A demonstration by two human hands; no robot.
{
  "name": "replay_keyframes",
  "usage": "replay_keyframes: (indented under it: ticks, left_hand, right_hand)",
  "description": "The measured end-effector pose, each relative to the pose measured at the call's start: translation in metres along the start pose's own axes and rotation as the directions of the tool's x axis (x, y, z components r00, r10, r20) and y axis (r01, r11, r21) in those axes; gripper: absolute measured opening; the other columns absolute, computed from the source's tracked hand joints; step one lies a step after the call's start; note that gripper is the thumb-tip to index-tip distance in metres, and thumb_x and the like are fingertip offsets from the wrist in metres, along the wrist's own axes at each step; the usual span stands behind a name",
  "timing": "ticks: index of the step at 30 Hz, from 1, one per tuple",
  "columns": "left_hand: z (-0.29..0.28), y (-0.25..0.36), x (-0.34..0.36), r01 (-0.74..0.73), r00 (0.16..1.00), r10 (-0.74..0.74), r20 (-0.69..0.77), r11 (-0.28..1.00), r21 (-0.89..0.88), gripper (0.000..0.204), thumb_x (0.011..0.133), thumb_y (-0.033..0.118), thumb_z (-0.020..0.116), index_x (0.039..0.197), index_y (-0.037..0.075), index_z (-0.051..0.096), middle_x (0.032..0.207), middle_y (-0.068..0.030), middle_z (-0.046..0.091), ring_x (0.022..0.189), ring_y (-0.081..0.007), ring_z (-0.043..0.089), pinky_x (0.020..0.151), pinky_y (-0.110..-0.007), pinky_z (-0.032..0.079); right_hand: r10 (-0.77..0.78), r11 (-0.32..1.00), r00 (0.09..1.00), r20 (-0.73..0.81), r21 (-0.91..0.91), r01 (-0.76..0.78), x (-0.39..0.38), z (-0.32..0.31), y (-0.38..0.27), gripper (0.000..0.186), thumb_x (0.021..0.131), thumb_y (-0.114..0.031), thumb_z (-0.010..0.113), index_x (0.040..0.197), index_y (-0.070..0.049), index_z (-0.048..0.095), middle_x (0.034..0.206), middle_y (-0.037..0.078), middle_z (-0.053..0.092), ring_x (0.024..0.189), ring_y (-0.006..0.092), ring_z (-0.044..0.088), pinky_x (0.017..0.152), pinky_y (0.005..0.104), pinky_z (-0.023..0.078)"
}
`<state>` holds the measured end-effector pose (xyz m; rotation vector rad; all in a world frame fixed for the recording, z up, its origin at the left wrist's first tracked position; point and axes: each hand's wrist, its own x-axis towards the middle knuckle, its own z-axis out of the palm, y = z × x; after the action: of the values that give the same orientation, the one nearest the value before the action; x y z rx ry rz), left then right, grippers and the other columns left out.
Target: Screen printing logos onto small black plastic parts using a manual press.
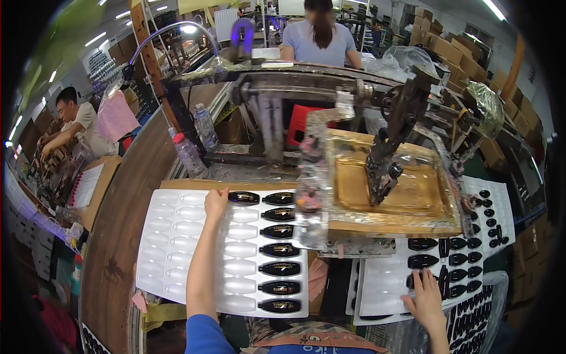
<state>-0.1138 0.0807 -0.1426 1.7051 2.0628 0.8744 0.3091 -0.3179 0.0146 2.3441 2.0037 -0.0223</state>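
Note:
My left hand [216, 205] is curled closed at the left end of a glossy black oval piece [244, 197] with gold print, near the top of the left white moulded tray [165, 248]. A column of similar printed pieces [279, 267] lies in that tray. My right hand [424, 298] reaches over the right white tray [382, 277], fingers extended and apart at plain black pieces [423, 261]. Between and above the trays is a stained metal printing press [397, 141] with an amber screen frame [348, 221]; the area under the frame is hidden.
Plastic bottles [188, 159] stand at the press's left. A wooden bench [115, 236] runs along the left. A co-worker [82, 133] sits at left; another person [318, 44] is beyond the press. Stacked cartons [448, 47] are at back right. More black pieces [476, 312] lie at lower right.

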Motion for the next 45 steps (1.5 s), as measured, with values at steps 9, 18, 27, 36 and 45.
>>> replay_keyframes:
  ticks: [9, 18, 27, 36, 45]
  left_hand:
    - [0.005, -0.028, 0.025, -0.251, 0.965, 0.259, -0.038, 0.958, 0.135, 0.032, 0.075, 0.026, 0.058, 0.089, 0.000, 0.047, 0.080, -0.0127, 0.059, 0.070, -0.0286, 0.058, 0.063, -0.037, 0.047]
    - [0.027, 0.159, -0.053, -0.326, 0.885, 0.452, 0.110, 0.771, -0.548, 0.024, 0.078, 0.020, 0.057, 0.089, 0.000, 0.050, 0.078, -0.0058, 0.057, 0.068, -0.0183, 0.055, 0.062, -0.029, 0.045]
    - [-0.046, 0.178, -0.077, -0.112, 0.750, 0.650, 0.119, 0.303, -0.946, 0.016, 0.081, 0.014, 0.056, 0.090, 0.001, 0.053, 0.077, 0.0011, 0.055, 0.066, -0.0080, 0.052, 0.061, -0.021, 0.044]
    - [-0.058, 0.015, -0.053, -0.002, 0.977, 0.163, 0.139, 0.654, -0.757, 0.018, 0.082, 0.016, 0.057, 0.081, -0.001, 0.056, 0.069, -0.0024, 0.055, 0.057, -0.0072, 0.051, 0.054, -0.019, 0.043]
    - [-0.024, -0.026, -0.044, 0.115, 0.980, -0.059, 0.193, 0.947, -0.299, 0.030, 0.077, 0.028, 0.061, 0.067, 0.000, 0.055, 0.049, -0.0061, 0.052, 0.042, -0.0154, 0.050, 0.041, -0.029, 0.039]
  right_hand:
    - [0.061, 0.974, 0.943, -0.327, 0.225, 0.015, 0.015, -0.022, 0.024, 0.042, 0.061, -0.014, 0.070, 0.097, 0.000, 0.052, 0.086, 0.013, 0.052, 0.067, 0.0253, 0.050, 0.060, 0.0333, 0.041]
    - [-0.005, 0.642, 0.914, -0.406, 0.699, 0.314, 0.101, -0.017, 0.009, 0.054, 0.064, -0.012, 0.069, 0.112, -0.003, 0.046, 0.114, 0.010, 0.046, 0.086, 0.0160, 0.051, 0.069, 0.0255, 0.042]
    - [-0.299, 0.680, 0.914, -0.275, 0.610, 0.407, 0.157, -0.013, -0.075, 0.033, 0.073, -0.020, 0.065, 0.100, -0.004, 0.056, 0.095, 0.012, 0.058, 0.087, 0.0254, 0.056, 0.078, 0.0342, 0.043]
    - [-0.016, 0.751, 0.957, -0.288, 0.628, 0.202, 0.108, -0.020, -0.012, 0.046, 0.077, -0.025, 0.057, 0.113, 0.001, 0.045, 0.111, 0.024, 0.047, 0.103, 0.0397, 0.044, 0.083, 0.0404, 0.038]
    - [-0.030, 0.999, 0.987, -0.157, -0.044, 0.023, 0.039, 0.007, 0.020, 0.059, 0.068, -0.016, 0.064, 0.117, 0.004, 0.039, 0.113, 0.024, 0.043, 0.106, 0.0382, 0.041, 0.088, 0.0374, 0.036]
